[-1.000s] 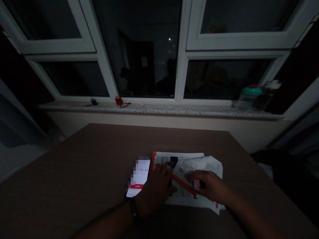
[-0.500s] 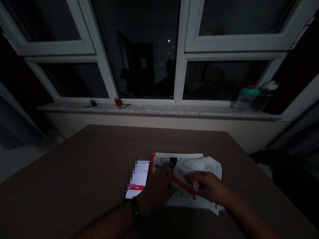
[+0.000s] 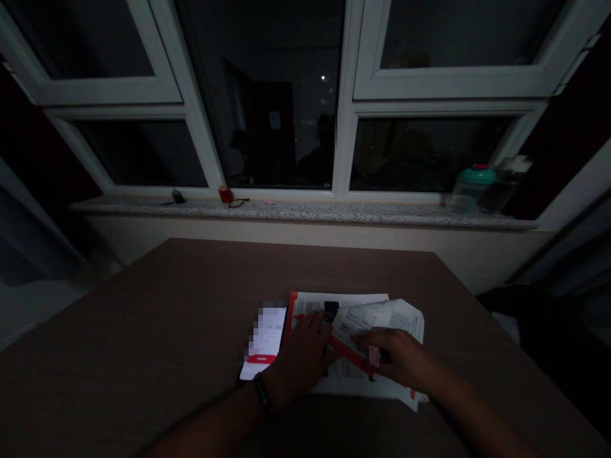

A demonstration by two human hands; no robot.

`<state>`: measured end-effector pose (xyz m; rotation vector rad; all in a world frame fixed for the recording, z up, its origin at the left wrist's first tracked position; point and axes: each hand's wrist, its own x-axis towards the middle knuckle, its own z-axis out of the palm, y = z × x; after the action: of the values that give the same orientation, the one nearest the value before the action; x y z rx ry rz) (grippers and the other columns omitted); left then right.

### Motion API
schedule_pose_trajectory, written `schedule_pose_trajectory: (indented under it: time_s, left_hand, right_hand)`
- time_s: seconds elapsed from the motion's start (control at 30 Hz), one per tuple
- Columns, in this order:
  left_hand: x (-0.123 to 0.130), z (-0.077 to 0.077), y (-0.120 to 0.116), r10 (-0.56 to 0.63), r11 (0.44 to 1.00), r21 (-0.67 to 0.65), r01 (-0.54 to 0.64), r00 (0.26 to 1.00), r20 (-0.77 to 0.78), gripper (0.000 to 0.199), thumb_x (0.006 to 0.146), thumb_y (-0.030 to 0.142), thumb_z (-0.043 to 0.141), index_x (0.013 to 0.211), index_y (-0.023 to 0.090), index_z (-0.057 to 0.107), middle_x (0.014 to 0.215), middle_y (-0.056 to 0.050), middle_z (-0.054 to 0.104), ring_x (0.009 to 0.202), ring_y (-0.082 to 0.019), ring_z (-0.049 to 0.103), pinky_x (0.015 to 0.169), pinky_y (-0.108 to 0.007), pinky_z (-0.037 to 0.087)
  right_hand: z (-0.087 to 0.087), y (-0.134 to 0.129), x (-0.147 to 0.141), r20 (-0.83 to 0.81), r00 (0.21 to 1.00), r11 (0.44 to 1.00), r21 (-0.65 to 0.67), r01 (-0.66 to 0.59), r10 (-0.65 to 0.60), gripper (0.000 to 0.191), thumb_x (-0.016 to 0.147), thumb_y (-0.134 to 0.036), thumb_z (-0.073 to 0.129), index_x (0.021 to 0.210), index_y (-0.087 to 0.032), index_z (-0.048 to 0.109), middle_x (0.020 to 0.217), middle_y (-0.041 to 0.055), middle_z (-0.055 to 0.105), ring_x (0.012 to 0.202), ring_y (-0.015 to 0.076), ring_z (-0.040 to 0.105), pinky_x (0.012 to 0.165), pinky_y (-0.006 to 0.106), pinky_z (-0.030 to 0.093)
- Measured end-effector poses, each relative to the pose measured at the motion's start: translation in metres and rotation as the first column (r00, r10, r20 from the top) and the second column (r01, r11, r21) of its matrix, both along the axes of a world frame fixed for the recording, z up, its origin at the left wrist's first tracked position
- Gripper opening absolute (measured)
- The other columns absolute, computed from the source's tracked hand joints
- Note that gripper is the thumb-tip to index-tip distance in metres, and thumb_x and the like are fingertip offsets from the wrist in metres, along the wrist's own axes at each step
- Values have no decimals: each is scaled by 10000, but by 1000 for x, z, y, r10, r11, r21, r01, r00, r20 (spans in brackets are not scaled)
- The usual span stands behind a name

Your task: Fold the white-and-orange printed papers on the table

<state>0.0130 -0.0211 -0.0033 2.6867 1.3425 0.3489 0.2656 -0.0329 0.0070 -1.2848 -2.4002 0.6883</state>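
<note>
A printed booklet (image 3: 353, 385) with red-orange edges lies on the table, one page folded over at an angle. The turned-over page (image 3: 403, 312) shows printed text and its far corner curls up. My left hand (image 3: 308, 350), a dark band on its wrist, rests on the booklet's left part with fingers stretched out beside the fold. On the folded page, my right hand (image 3: 398, 356) has its fingers curled, fingertips touching the paper. A small pink block (image 3: 374, 356) shows between its fingers; its kind is unclear in the dim light.
A lit phone (image 3: 265, 337) with a timer and a red bar lies left of the booklet on the brown table (image 3: 191, 305). Behind, the speckled windowsill (image 3: 305, 211) holds a red jar (image 3: 226, 194), a small dark bottle (image 3: 178, 196) and a teal-lidded shaker (image 3: 472, 187).
The phone's timer has gone from 0:59 to 1:00. My left thumb has shifted slightly up toward the fold. My right hand and the booklet look almost the same.
</note>
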Motion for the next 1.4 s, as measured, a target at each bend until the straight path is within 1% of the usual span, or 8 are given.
schedule_pose_trajectory:
  time_s: [0.17, 0.3, 0.47, 0.63, 0.8, 1.03, 1.2, 1.4]
  left_hand:
    - [6, -6, 2, 28, 998, 50, -27, 1000, -12, 410, 979, 344, 525, 1353, 175, 504, 1465, -152, 439, 1359, -334, 385, 1085, -515, 354]
    - [7, -10, 3, 33, 998, 58, -31, 999, -23, 418, 971, 324, 534, 1357, 167, 510, 1456, -155, 447, 1344, -338, 399, 1082, -507, 359]
    - [9, -3, 4, 37, 998, 58, -36, 999, -20, 346, 965, 286, 522, 1301, 209, 542, 1417, -123, 479, 1305, -317, 435, 1069, -513, 365]
    - [14, 8, 5, 32, 999, 39, -30, 998, -46, 258, 959, 253, 480, 1188, 189, 581, 1353, -120, 519, 1241, -298, 479, 1035, -488, 395]
    - [22, 4, 4, 23, 999, 31, -22, 999, -46, 335, 929, 178, 465, 1253, 150, 542, 1394, -149, 493, 1287, -304, 456, 1069, -486, 369]
    - [31, -5, -1, 53, 995, 83, -47, 997, -64, 328, 959, 263, 502, 1249, 114, 535, 1418, -185, 469, 1334, -335, 404, 1102, -482, 336]
    - [29, -5, -1, 49, 994, 104, -46, 998, -33, 400, 940, 273, 518, 1319, 149, 488, 1452, -151, 443, 1313, -336, 415, 1077, -490, 362]
    - [29, -5, 0, 26, 997, 77, -22, 998, -61, 438, 960, 277, 469, 1386, 182, 445, 1530, -101, 369, 1345, -352, 366, 1082, -535, 333]
  right_hand:
    - [0, 1, 0, 4, 1000, 1000, 1, -16, 16, 327, 753, -129, 646, 1047, -261, 706, 1025, 27, 732, 904, 194, 668, 810, 281, 480]
    - [-2, 2, 1, 21, 1000, 1000, 7, -12, 12, 310, 755, -156, 656, 1042, -259, 714, 984, 30, 735, 881, 199, 666, 780, 282, 478]
    - [-3, 2, 2, 26, 999, 1000, 16, -21, 21, 373, 750, -134, 639, 1091, -267, 710, 1052, 37, 735, 921, 199, 666, 813, 280, 480]
    - [3, 0, 0, 24, 999, 999, 8, -33, 33, 319, 767, -178, 669, 1070, -270, 711, 1101, 33, 726, 944, 204, 661, 822, 285, 480]
    - [8, -1, -2, 25, 999, 1000, -2, -22, 22, 342, 791, -226, 674, 1130, -269, 694, 999, 40, 735, 897, 204, 662, 796, 282, 477]
    - [9, -3, -3, 10, 1000, 1000, -13, -20, 20, 281, 775, -209, 677, 1047, -268, 716, 1016, 34, 731, 886, 203, 665, 785, 279, 479]
    - [6, -2, -1, 30, 1000, 1000, -1, -3, 3, 317, 793, -221, 661, 1104, -261, 701, 1023, 55, 733, 893, 213, 665, 797, 292, 480]
    - [6, -2, -2, 60, 998, 1000, 18, -18, 17, 277, 831, -259, 638, 1102, -255, 693, 1000, 55, 723, 899, 210, 659, 799, 287, 471]
